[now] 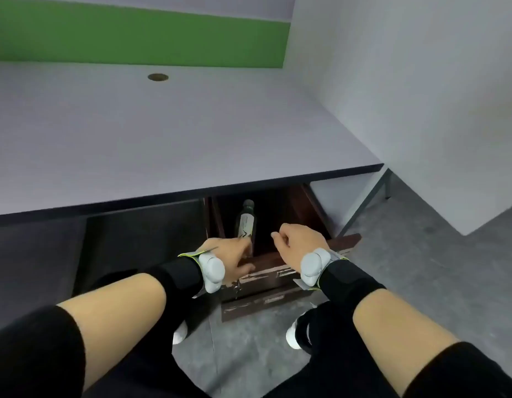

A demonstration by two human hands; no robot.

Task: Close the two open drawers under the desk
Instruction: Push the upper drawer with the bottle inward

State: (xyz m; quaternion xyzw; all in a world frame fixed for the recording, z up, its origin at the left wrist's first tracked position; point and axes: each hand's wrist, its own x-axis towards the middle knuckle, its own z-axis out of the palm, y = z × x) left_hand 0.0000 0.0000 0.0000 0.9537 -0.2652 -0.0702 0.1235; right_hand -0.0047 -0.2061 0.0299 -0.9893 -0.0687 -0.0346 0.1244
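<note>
Two dark brown wooden drawers point(273, 275) stick out from under the pale grey desk point(163, 145), long fronts running left-right. Left hand point(234, 258) rests fingers on the upper front; right hand point(299, 239) hovers above, loosely curled, gripping nothing.

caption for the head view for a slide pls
Both hands, left hand and right hand, at the open upper drawer holding a bottle.

Two hands are showing: a left hand point(234, 258) at six o'clock and a right hand point(299, 241) just toward four o'clock of it. Two wrist devices point(211, 270) are appearing, one per wrist. Two drawers point(273, 267) seem to be standing open, stacked. One bottle point(246, 222) is lying inside. One desk point(163, 139) is filling twelve o'clock, bearing one grommet point(158, 77).
</note>
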